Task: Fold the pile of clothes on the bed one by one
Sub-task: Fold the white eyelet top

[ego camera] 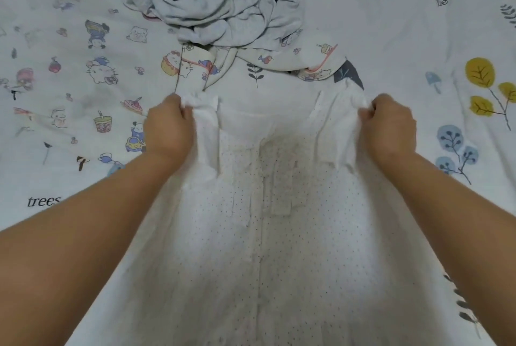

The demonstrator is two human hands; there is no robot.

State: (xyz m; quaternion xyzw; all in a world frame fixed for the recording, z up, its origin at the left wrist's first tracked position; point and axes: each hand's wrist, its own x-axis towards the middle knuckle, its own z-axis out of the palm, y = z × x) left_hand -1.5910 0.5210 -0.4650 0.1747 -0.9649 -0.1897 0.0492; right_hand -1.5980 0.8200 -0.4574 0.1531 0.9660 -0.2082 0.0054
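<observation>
The bed (391, 33) is covered in a printed sheet. A white dotted dress (265, 234) lies spread flat on it, its skirt toward the person. Beyond the dress's top edge sits a crumpled pile of clothes (223, 10). The left hand (170, 128) grips the dress's left shoulder strap; the right hand (389, 129) grips the right strap.

Soft, even, cool-white light, moderately bright; no glare. Faint shadows under forearms, below both grips on dress (265, 234). White fabric between hands (170, 128) (391, 128) nearly washed out, dots faint. Wide-angle bend toward edges; sheet (418, 38) print stretches there. Overall slight softness, compression smear in pile (229, 8) beyond grips.
</observation>
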